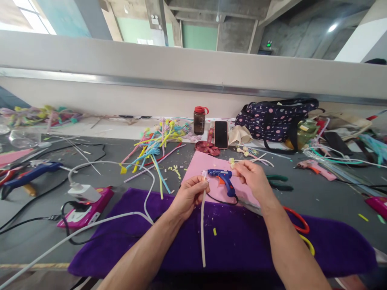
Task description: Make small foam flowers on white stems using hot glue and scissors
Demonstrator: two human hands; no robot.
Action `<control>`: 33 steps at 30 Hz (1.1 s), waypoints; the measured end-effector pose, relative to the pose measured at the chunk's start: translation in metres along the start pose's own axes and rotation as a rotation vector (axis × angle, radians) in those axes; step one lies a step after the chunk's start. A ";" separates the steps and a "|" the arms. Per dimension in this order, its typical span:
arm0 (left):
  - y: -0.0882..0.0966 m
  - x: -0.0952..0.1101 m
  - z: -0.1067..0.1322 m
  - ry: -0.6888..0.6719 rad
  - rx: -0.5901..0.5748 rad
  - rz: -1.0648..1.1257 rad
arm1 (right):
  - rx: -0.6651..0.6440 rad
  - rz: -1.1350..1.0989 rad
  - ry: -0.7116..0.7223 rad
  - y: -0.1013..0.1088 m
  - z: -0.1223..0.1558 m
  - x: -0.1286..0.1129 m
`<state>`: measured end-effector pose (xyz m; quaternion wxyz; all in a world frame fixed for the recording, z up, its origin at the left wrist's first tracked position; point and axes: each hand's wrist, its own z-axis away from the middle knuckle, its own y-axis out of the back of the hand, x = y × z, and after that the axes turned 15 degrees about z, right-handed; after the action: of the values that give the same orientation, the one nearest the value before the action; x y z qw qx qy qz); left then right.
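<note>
My left hand (193, 192) pinches a pale, fuzzy-looking stem (203, 233) near its top, and the stem hangs down over the purple cloth (238, 237). A small whitish-pink piece shows at the stem's upper end. My right hand (249, 175) is closed, with a small pale yellow piece (231, 161) between thumb and fingertips. Between the two hands a blue glue gun (223, 176) with an orange trigger lies on a pink sheet (201, 161). Its nozzle points left, close to the left fingertips.
Behind are coloured fuzzy stems (154, 147), a bottle (199, 121), a phone (221, 135) and a patterned bag (272, 121). Left stands a magenta power strip (101, 207) with cables. Right lie dark green pliers (279, 182), red-handled scissors (299, 219) and a pink glue gun (317, 168).
</note>
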<state>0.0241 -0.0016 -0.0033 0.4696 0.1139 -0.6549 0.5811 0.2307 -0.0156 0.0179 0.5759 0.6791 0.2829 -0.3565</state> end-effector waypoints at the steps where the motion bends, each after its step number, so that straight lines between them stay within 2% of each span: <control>1: 0.001 0.001 0.000 0.007 -0.003 0.022 | 0.043 0.094 -0.013 0.005 -0.002 0.003; 4: 0.001 0.003 0.000 0.026 -0.023 0.072 | 0.043 0.348 -0.049 0.003 -0.006 0.010; 7: 0.000 0.005 0.003 0.038 -0.037 0.122 | -0.022 0.509 -0.067 -0.016 -0.005 0.013; 10: 0.000 0.006 0.006 0.050 -0.071 0.192 | -0.045 0.575 -0.078 -0.031 -0.006 0.015; 13: 0.000 0.007 0.008 0.043 -0.111 0.263 | -0.037 0.550 -0.084 -0.032 -0.008 0.018; 20: -0.001 0.010 0.012 0.010 -0.192 0.393 | 0.064 0.205 -0.015 -0.019 -0.003 0.009; 25: 0.000 0.011 0.013 -0.005 -0.200 0.375 | 0.255 -0.322 0.111 -0.020 0.011 -0.008; 28: 0.001 0.010 0.011 0.012 -0.211 0.316 | 0.217 -0.499 0.108 -0.023 0.020 -0.015; 33: 0.003 0.009 0.009 -0.006 -0.156 0.265 | 0.099 -0.559 0.160 -0.026 0.033 -0.020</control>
<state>0.0133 -0.0047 0.0028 0.3944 -0.0084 -0.7087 0.5850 0.1928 -0.0426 0.0161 0.3974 0.6281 0.4858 -0.4600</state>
